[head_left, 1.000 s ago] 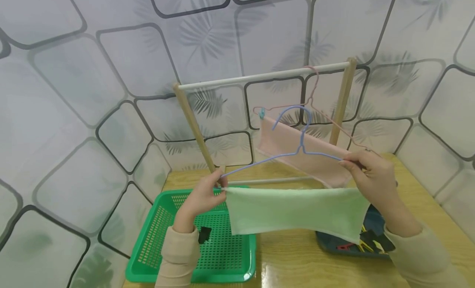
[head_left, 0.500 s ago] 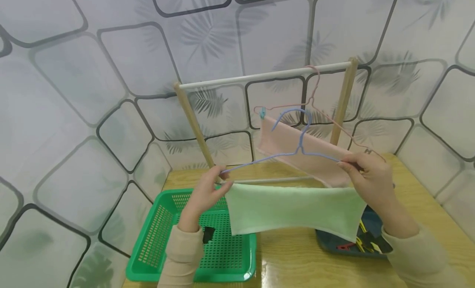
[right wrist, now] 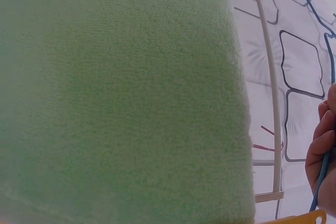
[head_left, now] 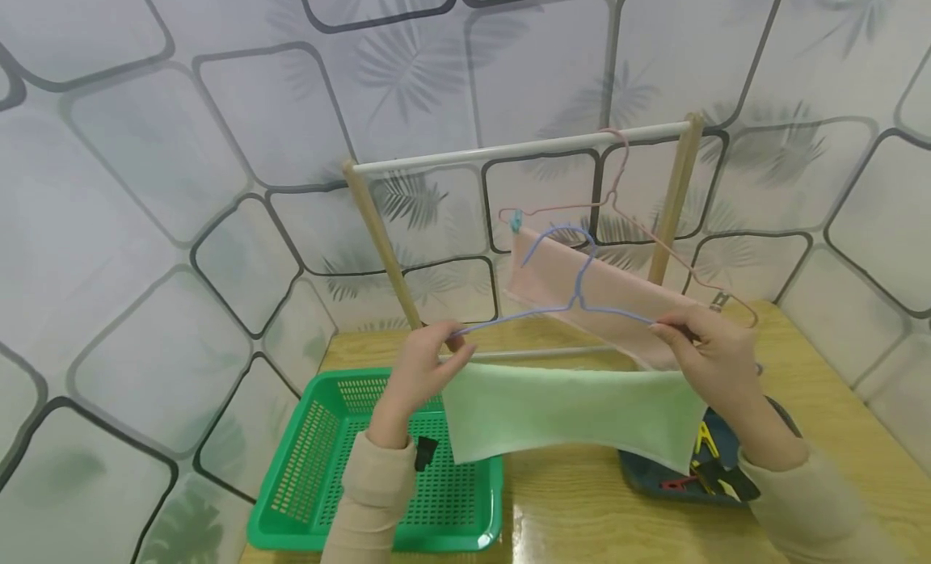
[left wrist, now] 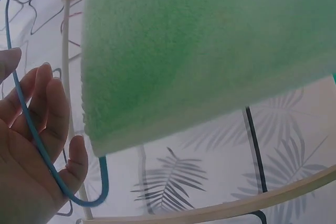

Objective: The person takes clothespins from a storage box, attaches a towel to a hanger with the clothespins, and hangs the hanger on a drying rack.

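A blue clothes hanger [head_left: 578,305] is held up in both hands, its hook upward. My left hand [head_left: 422,374] grips its left end with thumb and fingers; the left wrist view shows the blue wire [left wrist: 31,124] crossing the palm. On the opposite side my right hand [head_left: 713,354] pinches the hanger's arm. A pale green towel [head_left: 567,410] hangs spread out below the hanger, its top edge sagging slightly. Its right side passes behind my right hand. The towel fills much of both wrist views, and the left one shows the hanger's bent end beside its corner.
Behind stands a wooden rack with a white rail [head_left: 502,150], carrying a pink hanger [head_left: 614,196] and a pink towel [head_left: 582,285] with a teal clip [head_left: 516,220]. A green basket [head_left: 291,467] is at left; a dark blue tray [head_left: 643,479] with yellow and red pegs is at right.
My left hand has moved right and slightly up, off the towel's top corner. My right hand has shifted left. The hanger's hook has dropped a little and moved left.
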Demonstrator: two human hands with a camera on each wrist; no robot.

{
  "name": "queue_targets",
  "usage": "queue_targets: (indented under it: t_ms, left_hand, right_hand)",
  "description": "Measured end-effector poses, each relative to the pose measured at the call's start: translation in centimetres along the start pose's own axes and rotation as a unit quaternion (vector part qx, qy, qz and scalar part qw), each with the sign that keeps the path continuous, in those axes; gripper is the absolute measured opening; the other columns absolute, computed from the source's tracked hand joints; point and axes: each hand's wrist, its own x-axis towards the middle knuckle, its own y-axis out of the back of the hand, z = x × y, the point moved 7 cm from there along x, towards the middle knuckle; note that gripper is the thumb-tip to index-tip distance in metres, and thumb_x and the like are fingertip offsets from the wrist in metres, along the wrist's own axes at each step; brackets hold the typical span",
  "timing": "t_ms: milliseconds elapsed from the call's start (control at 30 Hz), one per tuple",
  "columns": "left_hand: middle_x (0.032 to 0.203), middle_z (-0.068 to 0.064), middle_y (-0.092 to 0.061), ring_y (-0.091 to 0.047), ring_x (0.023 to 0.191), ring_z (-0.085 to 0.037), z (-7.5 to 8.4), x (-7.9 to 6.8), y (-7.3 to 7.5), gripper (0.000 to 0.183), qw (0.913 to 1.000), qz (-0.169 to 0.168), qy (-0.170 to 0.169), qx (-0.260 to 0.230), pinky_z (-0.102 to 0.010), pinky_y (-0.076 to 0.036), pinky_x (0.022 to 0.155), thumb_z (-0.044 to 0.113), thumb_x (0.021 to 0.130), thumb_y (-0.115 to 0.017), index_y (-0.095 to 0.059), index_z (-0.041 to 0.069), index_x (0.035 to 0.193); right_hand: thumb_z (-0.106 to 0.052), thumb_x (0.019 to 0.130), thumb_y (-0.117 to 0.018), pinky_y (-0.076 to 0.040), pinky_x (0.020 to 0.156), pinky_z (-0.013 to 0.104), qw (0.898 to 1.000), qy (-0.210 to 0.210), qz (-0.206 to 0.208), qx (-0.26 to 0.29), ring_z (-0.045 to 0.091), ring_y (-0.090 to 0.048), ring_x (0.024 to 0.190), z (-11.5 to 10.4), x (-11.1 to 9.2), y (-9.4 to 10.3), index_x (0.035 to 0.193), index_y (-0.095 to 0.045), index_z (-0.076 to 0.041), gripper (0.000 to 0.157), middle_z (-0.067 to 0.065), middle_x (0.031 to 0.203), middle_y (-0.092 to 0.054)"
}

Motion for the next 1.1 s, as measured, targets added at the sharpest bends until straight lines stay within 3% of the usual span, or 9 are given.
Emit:
queue_targets:
  t_ms: [267, 500, 667, 800, 967, 1100]
  left_hand:
    - [0.064, 0.006, -0.049, -0.044, 0.056, -0.007, 2.2, 1.5, -0.8, 0.023, 0.9990, 0.005, -0.043, -0.015, -0.018, -0.037, 0.055, 0.024, 0.078, -0.048, -0.054, 0.005, 0.089]
    - [0.060, 0.005, -0.051, -0.042, 0.050, -0.001, 4.0, 2.7, -0.8, 0.017, 0.9949, 0.061, -0.081, 0.000, -0.013, -0.033, 0.046, 0.021, 0.077, -0.050, -0.056, 0.006, 0.079]
    - [0.056, 0.006, -0.049, -0.035, 0.043, 0.000, 4.6, 3.0, -0.7, 0.014, 0.9920, 0.091, -0.088, -0.006, -0.011, -0.028, 0.041, 0.019, 0.078, -0.050, -0.056, 0.008, 0.073]
    - [0.056, 0.007, -0.048, -0.032, 0.042, 0.000, 4.6, 3.0, -0.8, 0.013, 0.9925, 0.088, -0.081, -0.025, -0.011, -0.028, 0.040, 0.018, 0.078, -0.049, -0.057, 0.008, 0.073]
    - [0.058, 0.005, -0.049, -0.036, 0.045, 0.000, 4.5, 2.9, -0.9, 0.013, 0.9930, 0.079, -0.079, -0.039, -0.011, -0.031, 0.044, 0.018, 0.078, -0.050, -0.057, 0.008, 0.075]
    - [0.062, 0.003, -0.053, -0.040, 0.048, 0.001, 4.4, 2.8, -0.7, 0.013, 0.9926, 0.083, -0.078, -0.040, -0.010, -0.034, 0.046, 0.017, 0.077, -0.050, -0.058, 0.007, 0.075]
  right_hand:
    - [0.000, 0.059, -0.065, -0.031, 0.045, 0.012, 1.000, 0.000, -0.008, -0.022, 0.002, -0.040, 0.049, -1.1, 0.2, -0.6, 0.065, -0.058, -0.003, 0.009, 0.000, 0.059, -0.054]
    - [0.002, 0.054, -0.067, -0.032, 0.045, 0.011, 1.000, 0.008, -0.013, -0.027, 0.001, -0.041, 0.049, -2.1, 0.4, -1.2, 0.063, -0.057, -0.002, 0.014, 0.001, 0.057, -0.053]
    - [-0.001, 0.057, -0.067, -0.031, 0.044, 0.012, 1.000, 0.007, -0.020, -0.022, 0.001, -0.041, 0.050, -2.2, 0.4, -1.4, 0.064, -0.058, -0.004, 0.011, -0.001, 0.058, -0.053]
    - [-0.003, 0.059, -0.066, -0.030, 0.044, 0.013, 0.999, 0.003, -0.028, -0.026, 0.000, -0.038, 0.050, -2.1, 0.3, -1.5, 0.065, -0.058, -0.004, 0.010, -0.003, 0.058, -0.051]
    - [-0.002, 0.058, -0.066, -0.031, 0.047, 0.014, 0.995, -0.021, -0.080, -0.054, 0.002, -0.040, 0.055, -1.5, 0.1, -1.8, 0.071, -0.058, -0.004, 0.015, -0.004, 0.063, -0.052]
    - [-0.005, 0.058, -0.067, -0.037, 0.054, 0.020, 0.984, -0.063, -0.148, -0.077, 0.008, -0.047, 0.067, -0.3, -0.6, -1.9, 0.082, -0.056, -0.002, 0.026, 0.001, 0.075, -0.054]
